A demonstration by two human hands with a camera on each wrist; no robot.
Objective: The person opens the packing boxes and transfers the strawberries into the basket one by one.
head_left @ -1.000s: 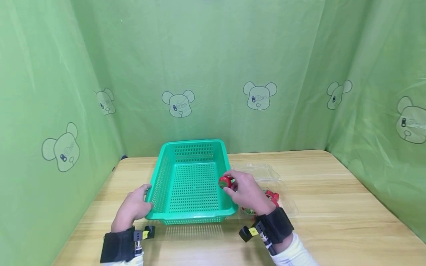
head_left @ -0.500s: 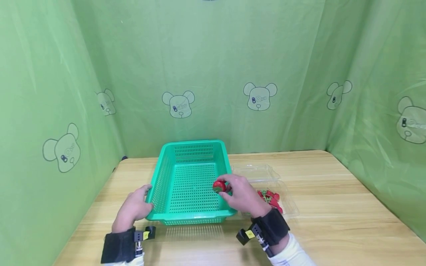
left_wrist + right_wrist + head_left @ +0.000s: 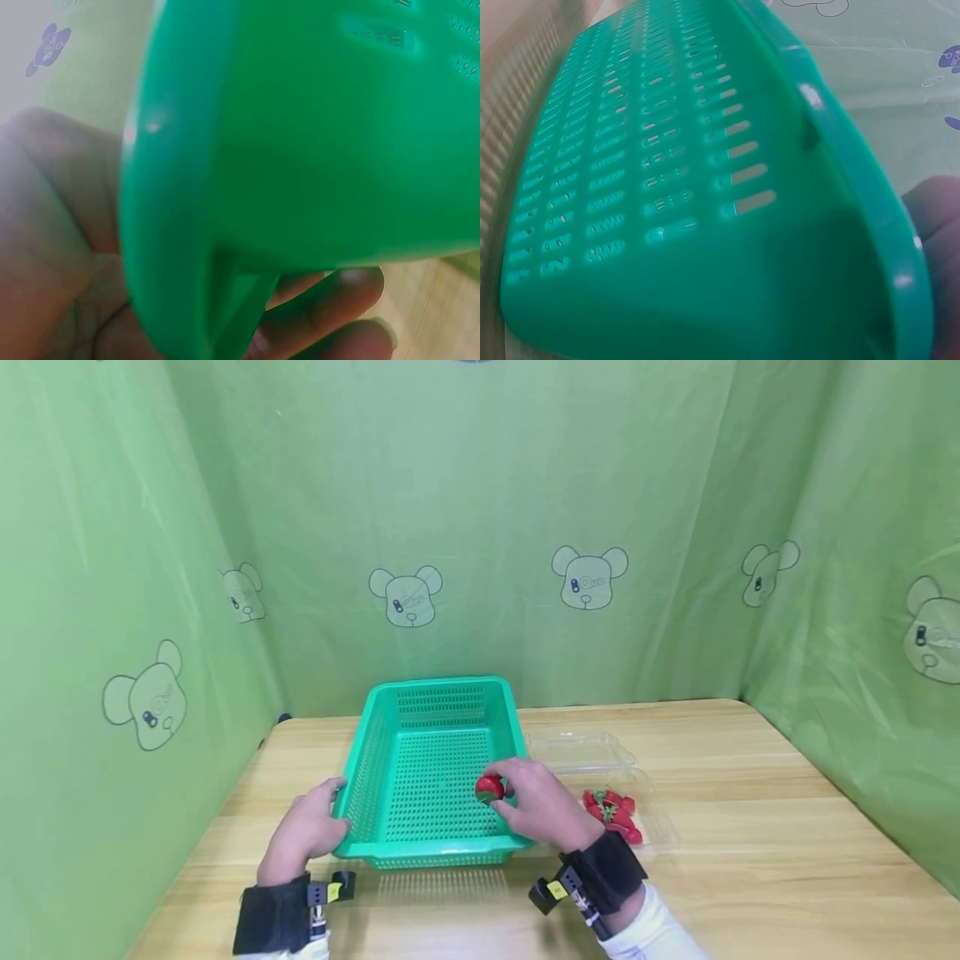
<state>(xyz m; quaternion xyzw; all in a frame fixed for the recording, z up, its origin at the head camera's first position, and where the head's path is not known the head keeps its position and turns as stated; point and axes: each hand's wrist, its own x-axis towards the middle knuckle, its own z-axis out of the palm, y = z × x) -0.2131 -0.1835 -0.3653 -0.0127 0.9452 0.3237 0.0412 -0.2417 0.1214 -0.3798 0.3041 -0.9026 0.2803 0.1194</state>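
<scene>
A green perforated plastic basket (image 3: 438, 847) stands on the table. My left hand (image 3: 307, 827) grips its near left corner; in the left wrist view the fingers (image 3: 322, 307) reach beneath the rim (image 3: 176, 195). Over the basket's right side, my right hand (image 3: 546, 806) pinches a red strawberry (image 3: 490, 788) between thumb and fingers, its green leaves facing me. The right wrist view is mostly filled by the basket's outer wall (image 3: 682, 292), with only a blurred part of the hand (image 3: 939, 232) at the edge and the strawberry hidden.
Right of the basket lies an opened clear plastic box (image 3: 662, 818) holding several strawberries (image 3: 613, 814); its lid (image 3: 577, 752) is folded back behind. The wooden table (image 3: 765, 827) extends further right. Green curtains (image 3: 487, 485) enclose the back and sides.
My right hand has carried the strawberry leftward from the basket's right rim to over its inside, uncovering more of the strawberries in the box. The left hand keeps its grip on the corner.
</scene>
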